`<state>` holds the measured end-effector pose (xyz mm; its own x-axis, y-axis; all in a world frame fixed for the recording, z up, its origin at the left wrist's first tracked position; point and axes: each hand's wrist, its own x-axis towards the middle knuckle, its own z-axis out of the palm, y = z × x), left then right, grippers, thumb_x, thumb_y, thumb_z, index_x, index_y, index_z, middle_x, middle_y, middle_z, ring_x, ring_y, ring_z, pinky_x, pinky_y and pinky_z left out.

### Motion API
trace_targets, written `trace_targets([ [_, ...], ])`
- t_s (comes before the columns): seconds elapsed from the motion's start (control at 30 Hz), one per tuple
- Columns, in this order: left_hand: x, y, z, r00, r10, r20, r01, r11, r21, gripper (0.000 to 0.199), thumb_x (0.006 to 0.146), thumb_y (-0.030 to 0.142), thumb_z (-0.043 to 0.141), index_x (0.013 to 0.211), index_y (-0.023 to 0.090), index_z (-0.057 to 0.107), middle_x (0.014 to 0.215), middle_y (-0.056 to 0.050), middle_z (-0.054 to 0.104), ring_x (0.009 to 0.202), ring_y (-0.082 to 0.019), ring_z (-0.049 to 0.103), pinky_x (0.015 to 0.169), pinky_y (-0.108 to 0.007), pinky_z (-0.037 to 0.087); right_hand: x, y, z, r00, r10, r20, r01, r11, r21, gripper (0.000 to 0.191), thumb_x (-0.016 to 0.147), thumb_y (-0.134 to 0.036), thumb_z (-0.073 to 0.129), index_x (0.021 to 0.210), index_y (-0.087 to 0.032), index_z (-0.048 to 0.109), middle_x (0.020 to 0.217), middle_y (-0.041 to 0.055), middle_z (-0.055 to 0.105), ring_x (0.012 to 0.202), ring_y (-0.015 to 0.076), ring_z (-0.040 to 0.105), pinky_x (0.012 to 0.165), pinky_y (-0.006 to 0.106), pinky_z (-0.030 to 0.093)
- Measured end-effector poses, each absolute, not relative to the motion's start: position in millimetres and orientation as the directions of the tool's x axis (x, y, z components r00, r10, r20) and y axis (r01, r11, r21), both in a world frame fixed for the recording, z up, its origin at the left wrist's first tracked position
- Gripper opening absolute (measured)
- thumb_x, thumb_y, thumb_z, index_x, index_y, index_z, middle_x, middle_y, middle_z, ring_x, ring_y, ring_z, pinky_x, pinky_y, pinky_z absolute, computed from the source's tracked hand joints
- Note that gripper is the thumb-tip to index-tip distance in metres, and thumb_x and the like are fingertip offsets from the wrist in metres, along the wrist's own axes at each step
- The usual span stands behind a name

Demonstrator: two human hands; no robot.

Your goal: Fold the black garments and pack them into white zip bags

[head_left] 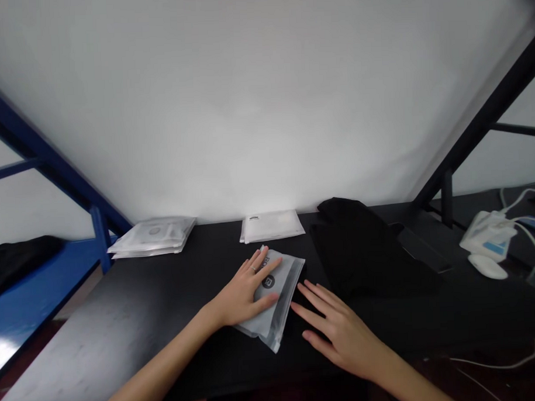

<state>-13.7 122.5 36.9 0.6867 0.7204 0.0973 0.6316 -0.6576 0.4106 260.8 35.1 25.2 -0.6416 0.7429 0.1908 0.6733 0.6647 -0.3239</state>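
Observation:
A frosted zip bag (282, 293) with a dark round logo lies tilted on the black tabletop, with something pale and flat inside. My left hand (246, 289) rests flat on its left side, fingers spread, a ring on one finger. Just right of the bag's zip edge, my right hand (331, 324) is stretched out low over the table, holding nothing. Whether its fingertips touch the bag I cannot tell. Behind the bag, by the wall, sit flat white zip bags (272, 226). Folded black cloth (361, 250) lies beyond my right hand.
A stack of filled zip bags (154, 236) sits at the back left. To the right are a white mouse (488, 266), a white plastic package (488, 236) and loose cables (529, 232). Slanted metal frame bars (484, 120) border the table, and a blue surface (42, 296) adjoins it at left.

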Motion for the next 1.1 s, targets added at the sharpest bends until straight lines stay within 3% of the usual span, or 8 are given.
trace_targets([
  [0.23, -19, 129, 33, 0.739, 0.67, 0.078, 0.549, -0.665, 0.507, 0.079, 0.099, 0.064, 0.058, 0.165, 0.033, 0.028, 0.177, -0.012, -0.003, 0.159, -0.046, 0.012, 0.122, -0.064, 0.031, 254, 53, 34, -0.744, 0.664, -0.072, 0.619, 0.645, -0.448, 0.089, 0.088, -0.06, 0.076, 0.162, -0.031, 0.036, 0.171, 0.018, 0.023, 0.158, 0.0417, 0.018, 0.123, 0.069, 0.02],
  [0.43, -21, 132, 36, 0.784, 0.615, 0.086, 0.507, -0.713, 0.485, 0.086, 0.093, 0.069, 0.063, 0.165, 0.037, 0.027, 0.177, -0.008, -0.007, 0.159, -0.048, 0.009, 0.12, -0.066, 0.032, 245, 63, 37, -0.768, 0.637, -0.064, 0.577, 0.646, -0.5, 0.091, 0.088, -0.076, 0.064, 0.162, -0.032, 0.036, 0.173, 0.0174, 0.022, 0.16, 0.0384, 0.012, 0.126, 0.067, 0.006],
  [0.57, -21, 133, 39, 0.808, 0.583, 0.083, 0.477, -0.731, 0.488, 0.084, 0.095, 0.07, 0.061, 0.165, 0.037, 0.028, 0.177, -0.007, -0.001, 0.159, -0.048, 0.001, 0.12, -0.068, 0.032, 242, 71, 37, -0.79, 0.613, -0.025, 0.542, 0.679, -0.494, 0.086, 0.09, -0.077, 0.062, 0.161, -0.033, 0.04, 0.172, 0.0139, 0.025, 0.16, 0.0362, 0.014, 0.127, 0.064, 0.001],
  [0.73, -20, 134, 39, 0.805, 0.585, 0.098, 0.485, -0.743, 0.461, 0.072, 0.103, 0.064, 0.05, 0.165, 0.036, 0.028, 0.177, -0.006, 0.005, 0.16, -0.044, 0.002, 0.122, -0.067, 0.028, 243, 73, 37, -0.789, 0.615, -0.013, 0.543, 0.687, -0.483, 0.089, 0.09, -0.078, 0.06, 0.162, -0.032, 0.038, 0.172, 0.0145, 0.027, 0.16, 0.0365, 0.016, 0.127, 0.063, 0.003],
  [0.87, -15, 138, 40, 0.758, 0.647, 0.083, 0.562, -0.713, 0.42, 0.066, 0.107, 0.06, 0.04, 0.166, 0.033, 0.027, 0.176, -0.01, 0.013, 0.16, -0.042, 0.011, 0.123, -0.066, 0.027, 247, 69, 35, -0.781, 0.625, -0.015, 0.558, 0.686, -0.467, 0.091, 0.089, -0.078, 0.062, 0.161, -0.028, 0.04, 0.17, 0.0172, 0.03, 0.159, 0.0383, 0.017, 0.128, 0.063, 0.007],
  [1.0, -11, 147, 43, 0.744, 0.662, 0.091, 0.583, -0.71, 0.395, 0.073, 0.103, 0.064, 0.047, 0.165, 0.03, 0.03, 0.174, -0.014, 0.02, 0.159, -0.043, 0.017, 0.123, -0.066, 0.028, 254, 62, 30, -0.742, 0.67, 0.01, 0.597, 0.668, -0.445, 0.082, 0.096, -0.056, 0.069, 0.163, -0.023, 0.036, 0.17, 0.0175, 0.028, 0.158, 0.0361, 0.023, 0.127, 0.056, 0.026],
  [1.1, -7, 154, 47, 0.775, 0.626, 0.083, 0.547, -0.731, 0.407, 0.078, 0.099, 0.067, 0.053, 0.164, 0.028, 0.034, 0.172, -0.016, 0.027, 0.158, -0.044, 0.019, 0.122, -0.068, 0.028, 257, 58, 30, -0.694, 0.719, 0.027, 0.648, 0.64, -0.413, 0.078, 0.098, -0.047, 0.067, 0.163, -0.016, 0.036, 0.169, 0.0202, 0.027, 0.157, 0.0344, 0.026, 0.126, 0.054, 0.03],
])
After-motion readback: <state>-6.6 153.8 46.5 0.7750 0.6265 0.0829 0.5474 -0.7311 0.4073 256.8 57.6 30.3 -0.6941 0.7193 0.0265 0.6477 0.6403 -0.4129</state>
